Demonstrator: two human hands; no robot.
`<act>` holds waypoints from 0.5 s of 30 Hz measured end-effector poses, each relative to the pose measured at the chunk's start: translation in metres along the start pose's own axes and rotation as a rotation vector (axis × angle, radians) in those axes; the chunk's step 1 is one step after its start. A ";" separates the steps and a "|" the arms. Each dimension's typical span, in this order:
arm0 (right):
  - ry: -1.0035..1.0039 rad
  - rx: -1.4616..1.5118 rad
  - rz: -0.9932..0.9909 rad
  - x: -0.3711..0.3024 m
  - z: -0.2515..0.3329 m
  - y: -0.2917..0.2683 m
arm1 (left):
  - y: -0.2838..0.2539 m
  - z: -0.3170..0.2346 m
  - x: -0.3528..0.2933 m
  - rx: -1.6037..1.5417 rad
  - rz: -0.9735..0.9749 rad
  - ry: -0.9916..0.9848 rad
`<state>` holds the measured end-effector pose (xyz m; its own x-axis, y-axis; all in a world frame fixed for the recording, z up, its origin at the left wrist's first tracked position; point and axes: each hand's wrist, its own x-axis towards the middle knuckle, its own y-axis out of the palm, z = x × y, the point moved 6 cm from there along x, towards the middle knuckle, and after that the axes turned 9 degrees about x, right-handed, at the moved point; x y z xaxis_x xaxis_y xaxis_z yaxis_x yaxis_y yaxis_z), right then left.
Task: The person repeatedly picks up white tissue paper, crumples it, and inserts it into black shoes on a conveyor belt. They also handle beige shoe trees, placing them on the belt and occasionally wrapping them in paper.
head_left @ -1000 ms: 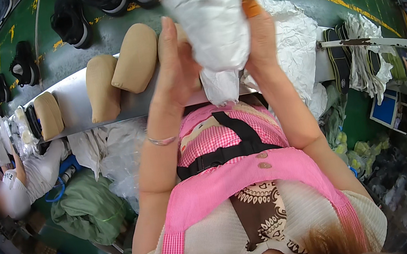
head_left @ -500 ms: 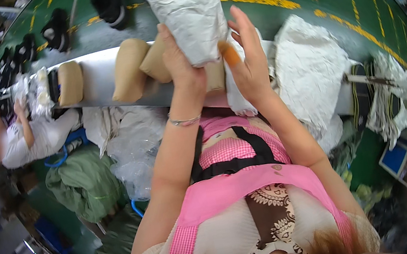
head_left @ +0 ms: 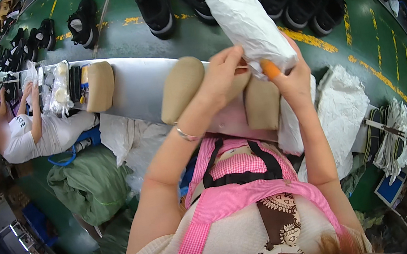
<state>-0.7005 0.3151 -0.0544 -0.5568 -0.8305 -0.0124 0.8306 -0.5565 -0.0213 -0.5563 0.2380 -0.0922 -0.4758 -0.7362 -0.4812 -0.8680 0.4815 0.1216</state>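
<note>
A long white crinkled bundle [head_left: 243, 10], wrapped in thin paper-like sheet, is held up at a tilt over the bench. My right hand [head_left: 295, 79] grips its lower end, an orange cover on the thumb. At the bundle's lower left edge my left hand [head_left: 224, 75] is closed, fingertips pinching the wrapping; exactly what they pinch is partly hidden. Below my hands, rounded tan block-like forms lie on the bench, one tan form [head_left: 182, 90] left of my left wrist and another tan form [head_left: 263, 105] between my arms.
The narrow grey bench [head_left: 137, 84] runs leftward to another tan form [head_left: 99, 86] and clear plastic packs [head_left: 58, 89]. A co-worker in white [head_left: 47, 129] sits at left. Black shoes [head_left: 154, 9] line the green floor beyond. White crinkled sheets [head_left: 342, 104] hang at right.
The white bundle has swung rightward and tilted. My left hand has shifted from its side to the lower edge; my right hand, open before, now grips the lower end. The view has turned.
</note>
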 end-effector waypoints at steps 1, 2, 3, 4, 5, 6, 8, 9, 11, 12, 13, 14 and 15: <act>0.058 -0.062 0.003 0.005 -0.002 0.007 | -0.037 -0.009 0.023 0.248 0.018 0.189; 0.110 -0.128 0.006 0.011 -0.005 0.012 | -0.078 -0.017 0.047 0.294 -0.088 0.311; 0.166 -0.193 0.014 0.018 -0.006 0.020 | -0.129 -0.026 0.073 0.429 -0.272 0.473; 0.186 -0.185 0.025 0.025 -0.012 0.026 | -0.167 -0.038 0.093 0.608 -0.437 0.511; 0.210 -0.178 0.034 0.031 -0.022 0.034 | -0.199 -0.049 0.114 0.860 -0.511 0.573; 0.235 -0.172 0.044 0.036 -0.030 0.040 | -0.216 -0.058 0.134 1.074 -0.552 0.736; 0.273 -0.178 0.062 0.048 -0.033 0.063 | -0.232 -0.053 0.175 1.334 -0.435 0.637; 0.297 -0.181 0.066 0.051 -0.034 0.070 | -0.226 -0.048 0.186 1.506 -0.361 0.643; 0.335 -0.250 0.078 0.055 -0.031 0.078 | -0.204 -0.022 0.201 1.590 -0.225 0.481; 0.355 -0.283 0.078 0.057 -0.027 0.081 | -0.190 -0.021 0.197 1.591 -0.268 0.593; 0.384 -0.282 0.084 0.057 -0.023 0.082 | -0.180 -0.011 0.189 1.514 -0.226 0.542; 0.410 -0.277 0.085 0.057 -0.019 0.080 | -0.170 -0.005 0.177 1.434 -0.197 0.522; 0.434 -0.272 0.086 0.056 -0.017 0.077 | -0.164 0.000 0.163 1.355 -0.169 0.501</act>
<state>-0.6677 0.2259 -0.0736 -0.4878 -0.7550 -0.4382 0.8728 -0.4128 -0.2603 -0.4917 0.0389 -0.1904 -0.6282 -0.7777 -0.0248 -0.2550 0.2359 -0.9377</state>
